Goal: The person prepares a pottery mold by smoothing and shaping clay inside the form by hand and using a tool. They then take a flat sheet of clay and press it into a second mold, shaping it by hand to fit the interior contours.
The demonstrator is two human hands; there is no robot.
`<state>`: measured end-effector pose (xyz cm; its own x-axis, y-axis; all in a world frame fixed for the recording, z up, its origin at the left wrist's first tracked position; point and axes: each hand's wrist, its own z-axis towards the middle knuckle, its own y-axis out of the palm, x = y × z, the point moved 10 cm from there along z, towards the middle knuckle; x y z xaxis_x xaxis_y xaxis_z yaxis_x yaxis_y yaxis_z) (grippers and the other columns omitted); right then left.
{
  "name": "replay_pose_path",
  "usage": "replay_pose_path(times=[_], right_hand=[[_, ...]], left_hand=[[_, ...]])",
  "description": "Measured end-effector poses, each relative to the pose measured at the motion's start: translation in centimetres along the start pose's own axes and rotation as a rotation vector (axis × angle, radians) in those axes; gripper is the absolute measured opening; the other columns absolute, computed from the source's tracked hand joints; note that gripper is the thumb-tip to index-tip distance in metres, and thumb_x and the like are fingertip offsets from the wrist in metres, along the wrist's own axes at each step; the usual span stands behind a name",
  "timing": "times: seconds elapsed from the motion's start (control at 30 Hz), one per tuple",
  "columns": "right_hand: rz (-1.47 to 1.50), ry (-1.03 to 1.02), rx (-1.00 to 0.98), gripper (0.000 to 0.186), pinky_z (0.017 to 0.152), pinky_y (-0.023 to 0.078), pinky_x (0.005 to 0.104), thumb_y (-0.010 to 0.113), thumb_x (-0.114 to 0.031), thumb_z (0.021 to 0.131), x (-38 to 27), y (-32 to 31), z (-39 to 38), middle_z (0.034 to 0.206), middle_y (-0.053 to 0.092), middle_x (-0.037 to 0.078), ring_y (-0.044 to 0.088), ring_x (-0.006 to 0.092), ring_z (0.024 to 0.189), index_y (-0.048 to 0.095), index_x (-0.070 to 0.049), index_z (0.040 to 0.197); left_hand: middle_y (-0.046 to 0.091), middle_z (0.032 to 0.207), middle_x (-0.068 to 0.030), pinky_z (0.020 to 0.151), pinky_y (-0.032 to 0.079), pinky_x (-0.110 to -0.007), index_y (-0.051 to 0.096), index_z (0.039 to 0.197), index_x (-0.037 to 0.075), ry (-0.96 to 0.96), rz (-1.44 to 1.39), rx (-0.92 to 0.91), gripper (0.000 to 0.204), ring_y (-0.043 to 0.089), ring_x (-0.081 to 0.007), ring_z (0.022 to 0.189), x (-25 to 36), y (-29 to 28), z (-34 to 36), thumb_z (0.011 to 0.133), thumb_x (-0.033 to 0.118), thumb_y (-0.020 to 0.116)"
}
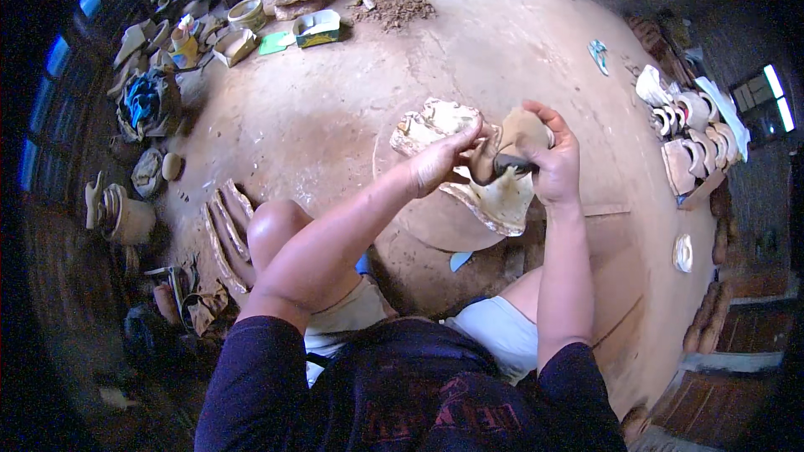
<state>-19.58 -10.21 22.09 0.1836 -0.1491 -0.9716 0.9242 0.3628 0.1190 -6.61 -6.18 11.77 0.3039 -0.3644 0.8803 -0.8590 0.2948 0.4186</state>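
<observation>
My left hand point(444, 155) grips a curved brown clay-like piece point(483, 159) above the middle of a round pale board point(419, 234). My right hand point(554, 159) is closed on a flat tan piece point(521, 130) and a dark object point(512, 164), which touches or nearly touches the brown piece; I cannot make out what the dark object is. An irregular off-white mould piece point(423, 123) lies on the board beyond my left hand. A second off-white piece point(498, 205) with a rough rim is just below both hands, partly hidden by them.
Long curved mould pieces point(226, 234) lie left of my knee. Boxes point(316, 28), a dirt heap point(394, 8) and assorted containers line the far left. Several pale moulds point(699, 142) stand at the right, near a blue sandal-like item point(598, 55). A pale blue piece point(461, 260) lies below the board.
</observation>
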Motion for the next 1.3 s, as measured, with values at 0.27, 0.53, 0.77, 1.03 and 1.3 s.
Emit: replay_pose_path(times=[0.27, 0.53, 0.77, 1.03, 1.3], right_hand=[[-0.008, 0.098, 0.187, 0.060, 0.092, 0.055, 0.0341, 0.077, -0.019, 0.094, 4.9, 1.2, -2.9, 0.123, 0.063, 0.011, 0.065, 0.0220, 0.112, 0.049, -0.007, 0.146], [-0.250, 0.290, 0.147, 0.055, 0.099, 0.052, 0.0363, 0.080, -0.012, 0.088, 11.8, 0.1, -3.1, 0.130, 0.064, 0.015, 0.063, 0.0233, 0.115, 0.055, -0.002, 0.136], [-0.828, -0.535, 0.160, 0.061, 0.101, 0.050, 0.0480, 0.084, -0.010, 0.080, 1.2, 8.0, 0.8, 0.135, 0.049, 0.021, 0.055, 0.0418, 0.123, 0.058, -0.018, 0.134], [-1.321, -0.074, -0.352, 0.057, 0.106, 0.048, 0.0479, 0.071, -0.018, 0.088, 14.0, 9.0, 4.2, 0.143, 0.046, 0.020, 0.055, 0.0434, 0.128, 0.055, -0.027, 0.143], [-1.461, -0.128, -0.236, 0.062, 0.091, 0.057, 0.0492, 0.077, -0.022, 0.085, 13.8, 5.4, 1.5, 0.137, 0.051, 0.019, 0.064, 0.0427, 0.113, 0.053, -0.027, 0.142]], left_hand=[[0.063, 0.134, -0.0176, 0.095, 0.057, -0.044, 0.053, 0.143, 0.004, 0.086, -0.143, 0.247, 0.062, 0.066, -0.0291, 0.116, -0.4, -0.8, 0.8, 0.110, 0.054, 0.037], [0.059, 0.136, -0.0271, 0.096, 0.055, -0.049, 0.052, 0.138, -0.001, -0.137, 0.145, 0.403, 0.065, 0.064, -0.0408, 0.118, -1.4, -8.2, -2.2, 0.105, 0.054, 0.045], [0.066, 0.119, -0.0290, 0.100, 0.051, -0.050, 0.051, 0.130, -0.006, -0.076, 0.860, 0.812, 0.048, 0.066, -0.0439, 0.112, -8.5, -17.7, -1.7, 0.096, 0.026, 0.067], [0.058, 0.134, -0.0313, 0.113, 0.043, -0.048, 0.050, 0.133, -0.008, 0.025, 0.780, 0.850, 0.050, 0.055, -0.0437, 0.130, -7.0, -16.5, -0.4, 0.093, 0.014, 0.070], [0.066, 0.123, -0.0309, 0.105, 0.049, -0.048, 0.049, 0.137, -0.010, 0.095, 0.752, 0.911, 0.060, 0.063, -0.0448, 0.119, -7.0, -17.9, 0.3, 0.091, 0.019, 0.074]])
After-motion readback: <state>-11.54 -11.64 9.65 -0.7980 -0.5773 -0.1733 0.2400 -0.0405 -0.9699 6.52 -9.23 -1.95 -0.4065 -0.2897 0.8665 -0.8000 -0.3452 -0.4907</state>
